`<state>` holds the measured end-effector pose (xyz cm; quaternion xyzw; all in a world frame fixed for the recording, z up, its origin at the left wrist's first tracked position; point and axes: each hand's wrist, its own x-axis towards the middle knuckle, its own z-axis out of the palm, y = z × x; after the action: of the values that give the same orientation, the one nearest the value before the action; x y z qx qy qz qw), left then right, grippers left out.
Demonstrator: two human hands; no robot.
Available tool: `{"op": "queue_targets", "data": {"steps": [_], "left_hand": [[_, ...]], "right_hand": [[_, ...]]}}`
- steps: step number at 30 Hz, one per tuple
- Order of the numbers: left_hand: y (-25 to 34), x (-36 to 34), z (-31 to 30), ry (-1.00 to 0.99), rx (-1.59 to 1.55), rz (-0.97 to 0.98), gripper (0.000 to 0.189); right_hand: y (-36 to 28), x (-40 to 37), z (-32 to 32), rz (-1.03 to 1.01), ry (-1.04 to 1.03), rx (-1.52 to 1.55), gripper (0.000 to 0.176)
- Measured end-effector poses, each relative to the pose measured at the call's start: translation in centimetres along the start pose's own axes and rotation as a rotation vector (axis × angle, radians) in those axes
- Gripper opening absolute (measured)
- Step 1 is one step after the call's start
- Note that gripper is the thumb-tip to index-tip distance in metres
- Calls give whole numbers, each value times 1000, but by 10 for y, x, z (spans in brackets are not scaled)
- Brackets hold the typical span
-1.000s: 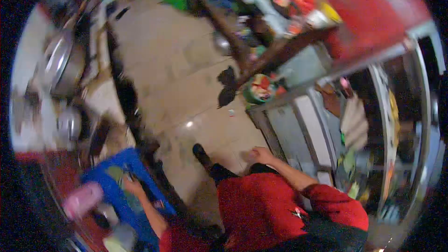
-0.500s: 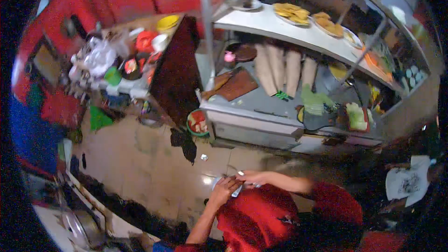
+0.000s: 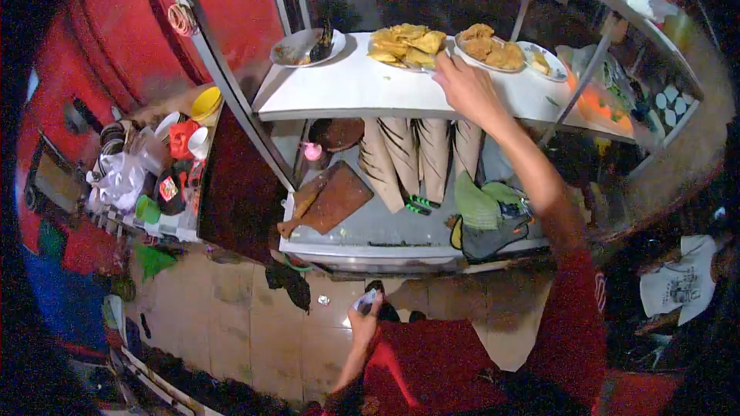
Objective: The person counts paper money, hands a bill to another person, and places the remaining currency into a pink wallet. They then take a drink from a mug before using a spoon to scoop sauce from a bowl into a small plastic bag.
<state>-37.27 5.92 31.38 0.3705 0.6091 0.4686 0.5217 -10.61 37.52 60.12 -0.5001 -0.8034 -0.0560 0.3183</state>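
Note:
My right hand point(image 3: 464, 86) reaches up to the white shelf and is closed at the right front edge of a plate of yellow fried pieces point(image 3: 407, 45). Whether its fingertips grip the rim or a piece of food is hidden. Just to its right is a plate of golden-brown fried food point(image 3: 493, 49). Low in front of me, my left hand point(image 3: 362, 325) is closed around a small, flat, pale-grey item point(image 3: 365, 302), whose kind I cannot make out.
A white dish point(image 3: 308, 48) and a smaller plate point(image 3: 544, 62) share the shelf. Below are a wooden board point(image 3: 339, 199), several beige rolls point(image 3: 428, 154) and green-grey gloves point(image 3: 486, 216). At left stands a cluttered table point(image 3: 179, 225); a metal post point(image 3: 231, 85) holds the case.
My hands were together at my waist and have parted. My right hand has moved up to the plate; my left stays low with the pale item. The view has shifted toward the shelf.

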Motion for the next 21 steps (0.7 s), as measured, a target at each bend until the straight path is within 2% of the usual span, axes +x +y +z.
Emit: {"op": "queue_targets", "data": {"steps": [2, 3, 5, 6, 10, 13, 15, 16, 17, 18, 19, 20, 21], "left_hand": [[8, 18, -5, 7, -27, -59, 17], [12, 30, -11, 0, -27, -56, 17], [13, 50, -15, 39, -74, -173, 17], [10, 67, -16, 18, -210, 5, 17], [14, 104, -34, 28, -109, -16, 17], [15, 126, -38, -11, -122, -6, 18], [3, 141, -43, -92, -80, -6, 19], [4, 146, -40, -109, -202, -8, 19], [6, 150, -36, -124, -326, -10, 19], [8, 151, -31, -135, -324, -11, 19], [24, 148, -25, -150, -493, -58, 18], [33, 148, -19, -165, -661, -107, 18], [29, 152, -17, -177, -656, -109, 18]], "right_hand": [[15, 40, 26, -64, 31, -468, 24], [22, 57, 37, -60, 33, -474, 24], [36, 84, 58, -84, -97, -591, 27], [37, 91, 63, -176, -24, -672, 25], [37, 102, 84, -200, -70, -744, 23], [42, 111, 92, -242, 14, -820, 26], [48, 121, 95, 30, -149, -682, 30], [56, 126, 89, -71, -167, -640, 22], [62, 127, 86, -61, -168, -646, 22], [67, 128, 83, 44, 15, -289, 25], [72, 129, 79, 142, 198, 70, 30], [80, 129, 75, 338, 81, 225, 33], [86, 126, 72, 346, 89, 218, 33]]}}
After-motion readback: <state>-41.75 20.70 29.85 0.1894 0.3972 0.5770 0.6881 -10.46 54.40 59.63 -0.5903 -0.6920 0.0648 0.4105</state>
